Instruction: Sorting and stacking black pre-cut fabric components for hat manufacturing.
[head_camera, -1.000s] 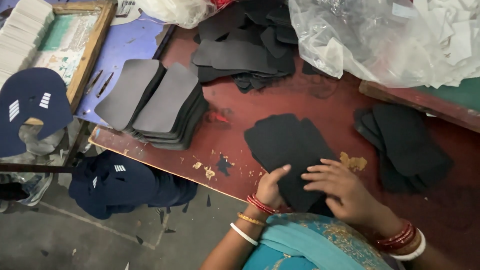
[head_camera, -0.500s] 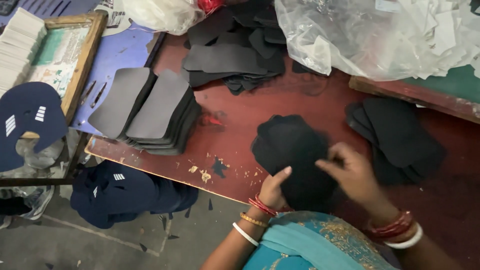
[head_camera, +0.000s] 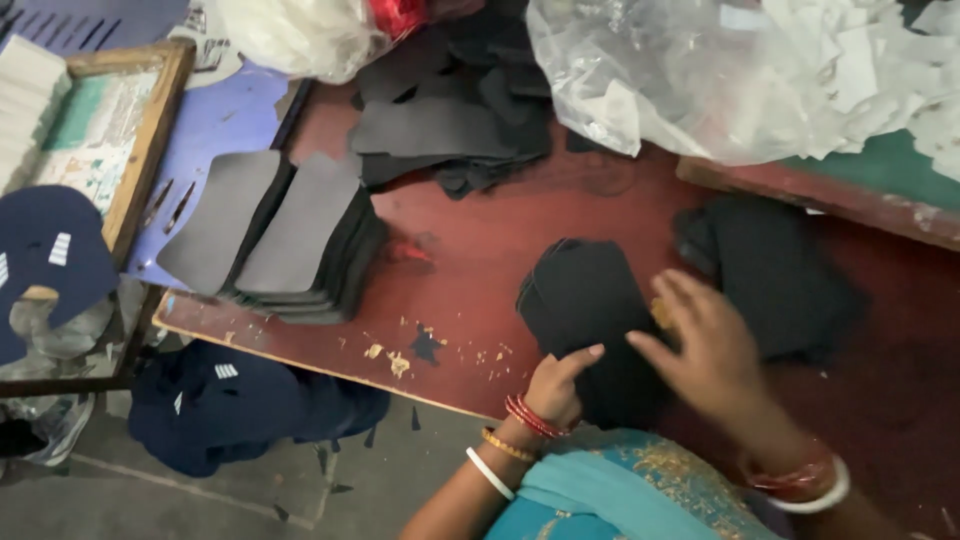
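Centrally, at six o'clock of the view, a stack of black fabric pieces (head_camera: 585, 310) on the dark red table (head_camera: 480, 250), near its chipped front edge. Left hand (head_camera: 556, 385) at the stack's seven o'clock corner, thumb on top, fingers tucked under and pinching the edge. Right hand (head_camera: 705, 345) laid flat over the stack's four o'clock side, fingers spread open, blurred, nothing gripped. Red and white bangles on both wrists.

Around: a second black pile (head_camera: 775, 275) at three o'clock of the stack, just beside the right hand. At nine o'clock, well apart, a stack of grey curved panels (head_camera: 280, 235) fanned at the table's left end. At twelve o'clock, a loose heap of dark cut pieces (head_camera: 450, 110); at one o'clock, a clear plastic bag of white scraps (head_camera: 740, 70) crowding the far edge. Off the table at nine o'clock, a wooden-framed tray (head_camera: 140, 130); at seven o'clock, navy blue pieces (head_camera: 230, 405) lower down beside the table
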